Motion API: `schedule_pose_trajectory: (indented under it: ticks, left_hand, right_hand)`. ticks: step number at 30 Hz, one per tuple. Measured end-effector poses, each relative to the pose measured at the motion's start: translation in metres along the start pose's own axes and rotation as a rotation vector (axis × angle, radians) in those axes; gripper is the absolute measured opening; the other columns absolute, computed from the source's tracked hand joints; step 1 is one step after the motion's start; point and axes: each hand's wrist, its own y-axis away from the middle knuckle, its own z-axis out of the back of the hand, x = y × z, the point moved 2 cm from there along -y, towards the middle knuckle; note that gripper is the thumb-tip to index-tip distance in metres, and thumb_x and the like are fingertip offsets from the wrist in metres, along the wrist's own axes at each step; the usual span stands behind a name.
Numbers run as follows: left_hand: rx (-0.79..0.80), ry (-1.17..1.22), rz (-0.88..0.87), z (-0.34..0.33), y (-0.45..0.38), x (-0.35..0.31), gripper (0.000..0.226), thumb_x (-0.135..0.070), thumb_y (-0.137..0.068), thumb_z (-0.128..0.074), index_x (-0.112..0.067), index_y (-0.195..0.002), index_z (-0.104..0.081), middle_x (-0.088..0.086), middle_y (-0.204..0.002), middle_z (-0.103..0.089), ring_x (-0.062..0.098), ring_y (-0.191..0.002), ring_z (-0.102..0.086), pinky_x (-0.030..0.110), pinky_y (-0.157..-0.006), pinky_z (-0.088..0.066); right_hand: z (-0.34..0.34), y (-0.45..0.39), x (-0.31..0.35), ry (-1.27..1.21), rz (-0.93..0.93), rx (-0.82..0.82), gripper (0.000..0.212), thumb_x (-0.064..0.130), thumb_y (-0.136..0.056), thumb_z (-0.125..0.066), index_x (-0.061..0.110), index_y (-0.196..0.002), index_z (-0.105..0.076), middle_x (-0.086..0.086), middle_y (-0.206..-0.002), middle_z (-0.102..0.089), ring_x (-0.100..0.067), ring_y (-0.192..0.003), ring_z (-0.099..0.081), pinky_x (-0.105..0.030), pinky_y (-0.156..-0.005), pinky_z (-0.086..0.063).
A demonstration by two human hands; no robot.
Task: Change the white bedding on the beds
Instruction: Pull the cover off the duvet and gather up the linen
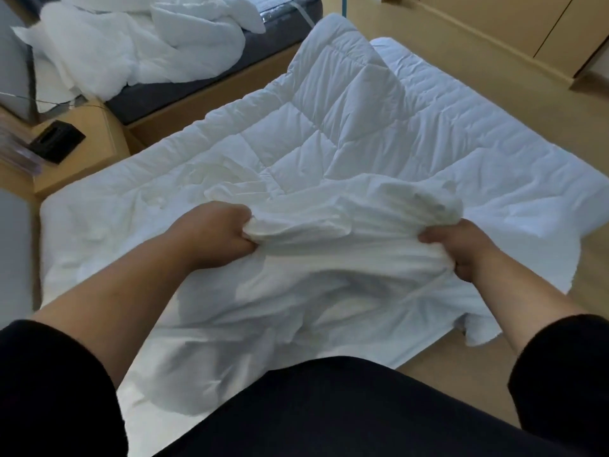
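Fingers of both hands curl tight into bunched white cloth: left hand [216,234] and right hand [464,249] each grip a gathered edge of the duvet cover [329,258], held apart, probably to find or spread its opening. Quilted duvet insert [329,127] lies flat on the near bed under it, likely ready to be sleeved. Crumpled used bedding [131,44] sits piled on the far bed. Black tissue box [56,141] on the nightstand [89,127]. No readable writing or labels.
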Motion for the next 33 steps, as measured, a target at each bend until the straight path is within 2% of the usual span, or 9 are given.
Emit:
schedule_pose_trajectory:
  ticks: [2,5,10,13,17,19,24,29,33]
  left_hand:
    - [-0.021,0.005,0.021,0.015,0.003,0.01,0.021,-0.041,-0.084,-0.068,-0.024,-0.078,-0.059,-0.006,-0.079,-0.06,0.013,-0.075,-0.055,0.031,-0.063,-0.039]
    - [0.019,0.035,0.06,0.014,0.009,0.015,0.02,-0.043,-0.085,-0.07,-0.025,-0.08,-0.062,-0.006,-0.081,-0.063,0.012,-0.077,-0.057,0.031,-0.066,-0.042]
    - [0.112,0.148,0.212,-0.003,0.012,0.037,0.023,-0.047,-0.087,-0.066,-0.025,-0.096,-0.068,-0.006,-0.095,-0.067,0.018,-0.092,-0.061,0.038,-0.083,-0.048]
    - [0.155,0.201,0.241,-0.008,0.007,0.037,0.022,-0.044,-0.092,-0.063,-0.026,-0.104,-0.068,-0.004,-0.105,-0.066,0.02,-0.1,-0.058,0.036,-0.086,-0.042]
    - [0.166,0.237,0.21,-0.011,0.002,0.027,0.014,-0.037,-0.092,-0.065,-0.024,-0.097,-0.07,-0.004,-0.1,-0.067,0.02,-0.096,-0.06,0.035,-0.082,-0.042]
    - [0.203,0.251,0.206,-0.013,0.001,0.025,0.02,-0.041,-0.09,-0.067,-0.022,-0.094,-0.071,-0.004,-0.095,-0.069,0.018,-0.092,-0.062,0.037,-0.081,-0.047]
    - [0.309,0.266,0.208,-0.03,0.009,0.022,0.043,-0.053,-0.066,-0.06,-0.021,-0.094,-0.07,-0.003,-0.093,-0.072,0.017,-0.091,-0.065,0.04,-0.088,-0.049]
    - [0.399,0.02,0.15,-0.041,0.013,0.016,0.046,-0.037,-0.084,-0.068,-0.028,-0.125,-0.048,-0.001,-0.112,-0.062,0.021,-0.099,-0.058,0.037,-0.087,-0.047]
    - [0.34,-0.229,-0.064,-0.054,0.018,-0.025,0.077,-0.064,-0.072,-0.067,-0.027,-0.133,-0.04,-0.002,-0.125,-0.05,0.023,-0.114,-0.05,0.042,-0.094,-0.047]
  right_hand:
    - [0.023,-0.004,-0.008,0.07,0.008,-0.033,0.048,0.014,-0.067,-0.088,0.013,-0.112,-0.07,-0.014,-0.114,-0.072,-0.034,-0.099,-0.07,-0.046,-0.081,-0.057]
    - [0.024,-0.011,-0.021,0.207,0.083,0.004,0.092,0.045,-0.042,-0.098,0.019,-0.124,-0.065,-0.002,-0.113,-0.072,-0.021,-0.102,-0.07,-0.034,-0.077,-0.054]
    - [-0.022,-0.022,-0.039,0.734,0.115,0.19,0.096,0.038,-0.071,-0.089,0.025,-0.152,-0.038,0.001,-0.144,-0.053,-0.024,-0.133,-0.049,-0.033,-0.101,-0.038]
    - [-0.044,-0.018,-0.056,0.969,0.072,0.364,0.112,0.047,-0.067,-0.089,0.029,-0.157,-0.024,0.003,-0.151,-0.047,-0.025,-0.137,-0.046,-0.034,-0.106,-0.037]
    - [-0.048,-0.007,-0.092,1.065,-0.015,0.344,0.133,0.059,-0.059,-0.088,0.029,-0.159,-0.007,0.002,-0.15,-0.048,-0.026,-0.134,-0.049,-0.039,-0.109,-0.041]
    - [-0.048,0.004,-0.113,1.069,-0.071,0.28,0.122,0.059,-0.065,-0.084,0.03,-0.159,-0.012,0.001,-0.144,-0.053,-0.025,-0.129,-0.053,-0.037,-0.104,-0.044]
    - [-0.045,0.012,-0.139,0.995,0.013,-0.081,0.033,0.046,-0.097,-0.045,0.027,-0.119,-0.061,-0.002,-0.117,-0.069,-0.026,-0.1,-0.063,-0.035,-0.081,-0.049]
    - [-0.031,0.02,-0.116,0.623,0.018,-0.333,0.018,0.032,-0.096,-0.051,0.02,-0.102,-0.064,-0.007,-0.105,-0.068,-0.029,-0.093,-0.061,-0.036,-0.079,-0.046]
    - [-0.021,0.039,-0.094,0.327,0.088,-0.389,0.011,0.025,-0.09,-0.06,0.021,-0.099,-0.065,-0.005,-0.101,-0.068,-0.031,-0.096,-0.063,-0.048,-0.09,-0.054]
